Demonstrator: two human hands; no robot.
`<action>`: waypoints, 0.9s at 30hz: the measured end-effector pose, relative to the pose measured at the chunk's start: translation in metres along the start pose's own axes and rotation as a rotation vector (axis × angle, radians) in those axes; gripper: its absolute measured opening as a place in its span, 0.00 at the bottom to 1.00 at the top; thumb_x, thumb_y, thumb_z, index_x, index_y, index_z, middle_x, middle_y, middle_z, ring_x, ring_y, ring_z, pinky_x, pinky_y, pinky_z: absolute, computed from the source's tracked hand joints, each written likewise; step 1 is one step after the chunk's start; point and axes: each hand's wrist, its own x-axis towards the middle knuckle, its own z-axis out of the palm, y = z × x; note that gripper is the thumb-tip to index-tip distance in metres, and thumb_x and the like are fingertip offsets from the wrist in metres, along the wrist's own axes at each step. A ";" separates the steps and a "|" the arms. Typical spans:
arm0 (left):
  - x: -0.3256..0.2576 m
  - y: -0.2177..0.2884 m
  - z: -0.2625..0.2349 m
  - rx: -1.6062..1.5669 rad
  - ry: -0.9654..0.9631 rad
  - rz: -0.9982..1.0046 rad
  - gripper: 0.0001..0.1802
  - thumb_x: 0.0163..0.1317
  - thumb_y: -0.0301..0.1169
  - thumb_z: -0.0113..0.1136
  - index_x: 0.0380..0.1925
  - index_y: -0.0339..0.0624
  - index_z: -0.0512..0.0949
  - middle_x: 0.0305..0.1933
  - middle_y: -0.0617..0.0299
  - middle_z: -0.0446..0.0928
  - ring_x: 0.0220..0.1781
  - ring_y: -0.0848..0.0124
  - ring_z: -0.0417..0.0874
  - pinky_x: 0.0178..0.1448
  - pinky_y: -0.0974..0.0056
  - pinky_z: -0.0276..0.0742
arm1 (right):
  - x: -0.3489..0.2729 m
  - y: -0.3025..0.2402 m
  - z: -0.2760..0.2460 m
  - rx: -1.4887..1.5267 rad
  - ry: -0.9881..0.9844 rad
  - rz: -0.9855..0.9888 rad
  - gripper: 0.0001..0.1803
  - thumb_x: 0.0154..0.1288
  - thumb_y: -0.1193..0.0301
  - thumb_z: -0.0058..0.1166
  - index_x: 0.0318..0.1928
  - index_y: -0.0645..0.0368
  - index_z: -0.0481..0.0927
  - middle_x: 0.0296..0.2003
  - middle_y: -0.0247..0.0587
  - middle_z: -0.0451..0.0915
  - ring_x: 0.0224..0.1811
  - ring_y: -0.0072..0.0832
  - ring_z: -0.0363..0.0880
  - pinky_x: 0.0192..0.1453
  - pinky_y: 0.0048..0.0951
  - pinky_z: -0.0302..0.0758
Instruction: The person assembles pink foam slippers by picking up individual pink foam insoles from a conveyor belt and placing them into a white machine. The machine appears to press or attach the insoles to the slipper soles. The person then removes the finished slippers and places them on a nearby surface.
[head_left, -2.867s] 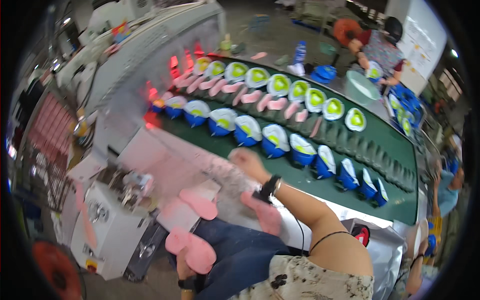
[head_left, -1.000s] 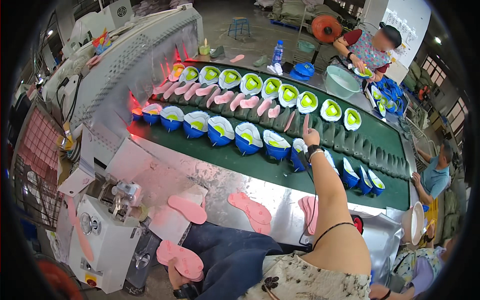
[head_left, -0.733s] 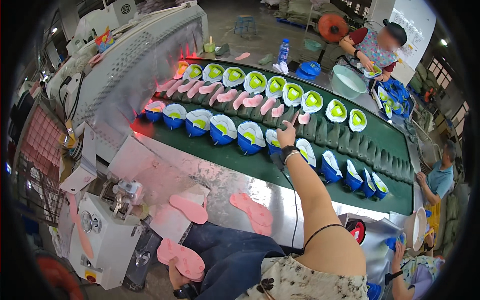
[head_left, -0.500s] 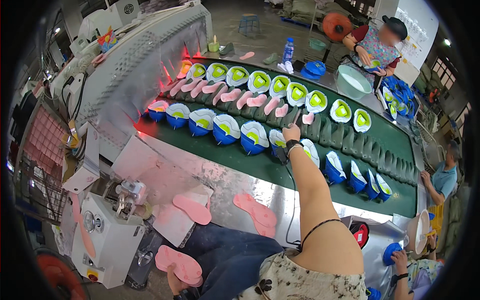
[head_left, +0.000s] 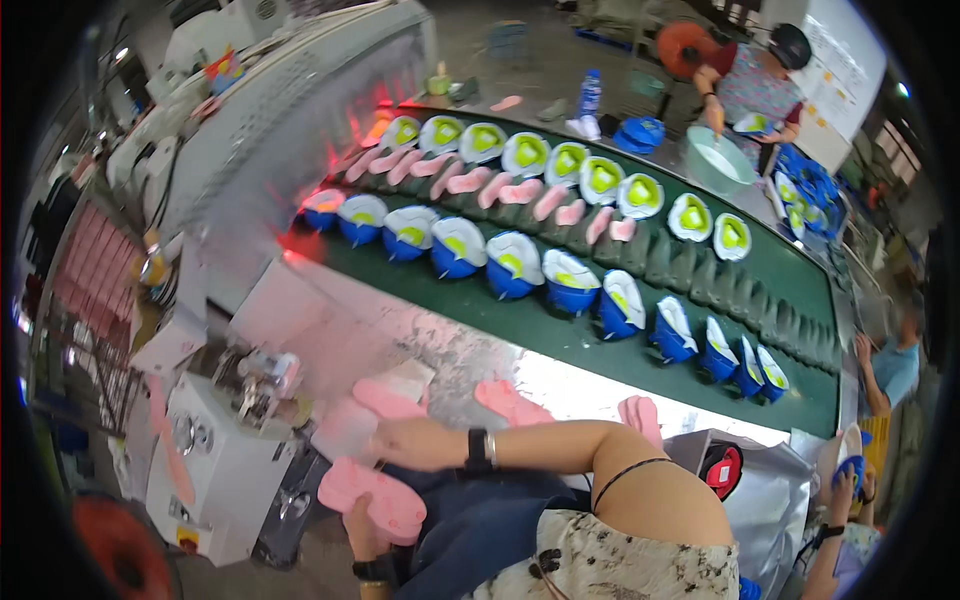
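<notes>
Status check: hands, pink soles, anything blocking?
Left hand holds pink soles low. Right hand reaches across by the sole on the bench. Nothing blocking.

A dark green conveyor belt [head_left: 560,330] runs from ten o'clock to four o'clock. On it, a near row of blue moulds [head_left: 570,285] with white tops and yellow-green centres; behind them, pale pink insoles [head_left: 520,190]; toward twelve o'clock, white shells [head_left: 600,178] with bright green middles. Red light glows on the grey-white machine [head_left: 300,110] at eleven o'clock. At six o'clock, a pink insole stack [head_left: 372,497] sits in the left hand [head_left: 362,520]; the right hand [head_left: 405,443] wears a black wristband. The person's top is white, speckled black, over dark blue trousers [head_left: 480,520]. More pink insoles [head_left: 510,402] lie on the silvery bench [head_left: 590,385].
</notes>
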 end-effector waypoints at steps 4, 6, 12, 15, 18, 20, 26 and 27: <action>-0.005 0.026 0.012 0.077 0.188 0.020 0.24 0.64 0.45 0.59 0.47 0.33 0.75 0.39 0.59 0.77 0.39 0.71 0.78 0.42 0.65 0.76 | 0.000 -0.036 0.061 0.267 0.033 0.012 0.13 0.64 0.63 0.46 0.37 0.60 0.78 0.33 0.53 0.81 0.36 0.51 0.79 0.39 0.44 0.74; -0.003 0.027 -0.001 -0.105 0.106 -0.052 0.26 0.68 0.49 0.50 0.49 0.34 0.74 0.42 0.55 0.79 0.41 0.67 0.81 0.47 0.63 0.78 | 0.004 -0.028 0.068 0.304 0.103 0.134 0.14 0.63 0.63 0.48 0.42 0.59 0.77 0.29 0.54 0.80 0.30 0.47 0.80 0.33 0.42 0.74; -0.030 0.007 -0.052 -0.394 -0.253 -0.212 0.25 0.65 0.35 0.46 0.58 0.29 0.65 0.58 0.46 0.73 0.59 0.57 0.74 0.66 0.56 0.68 | 0.087 0.000 0.034 0.592 0.243 0.278 0.25 0.57 0.61 0.58 0.51 0.65 0.72 0.32 0.49 0.80 0.32 0.33 0.79 0.36 0.32 0.75; -0.036 -0.001 -0.055 -0.400 -0.207 -0.283 0.27 0.61 0.31 0.45 0.60 0.27 0.63 0.61 0.44 0.69 0.63 0.55 0.71 0.70 0.55 0.62 | 0.153 0.011 0.036 0.213 0.300 0.276 0.26 0.56 0.67 0.59 0.52 0.68 0.69 0.38 0.55 0.79 0.39 0.40 0.80 0.42 0.36 0.76; -0.034 -0.001 -0.052 -0.357 -0.230 -0.248 0.27 0.63 0.31 0.45 0.59 0.24 0.62 0.61 0.43 0.70 0.62 0.55 0.72 0.69 0.55 0.64 | 0.205 0.033 0.037 0.162 0.404 0.193 0.26 0.53 0.69 0.59 0.50 0.70 0.69 0.35 0.58 0.79 0.40 0.47 0.80 0.43 0.40 0.76; -0.030 0.004 -0.052 -0.330 -0.246 -0.231 0.26 0.63 0.31 0.46 0.58 0.24 0.63 0.59 0.43 0.71 0.61 0.55 0.73 0.68 0.55 0.66 | 0.215 0.051 0.037 0.087 0.507 0.104 0.23 0.54 0.70 0.58 0.48 0.71 0.69 0.34 0.60 0.79 0.40 0.51 0.80 0.42 0.44 0.75; -0.022 -0.018 -0.073 -0.382 -0.112 -0.240 0.20 0.64 0.31 0.49 0.54 0.30 0.68 0.51 0.49 0.76 0.53 0.58 0.79 0.57 0.54 0.77 | 0.173 0.003 -0.017 -0.365 0.433 -0.003 0.20 0.57 0.67 0.57 0.47 0.65 0.73 0.38 0.56 0.79 0.40 0.50 0.79 0.43 0.41 0.75; -0.024 -0.018 -0.071 -0.373 -0.086 -0.227 0.20 0.65 0.32 0.50 0.53 0.31 0.69 0.50 0.50 0.77 0.52 0.59 0.80 0.56 0.54 0.78 | 0.170 -0.001 -0.021 -0.455 0.552 -0.118 0.19 0.57 0.66 0.57 0.46 0.64 0.74 0.37 0.55 0.79 0.39 0.50 0.79 0.42 0.42 0.75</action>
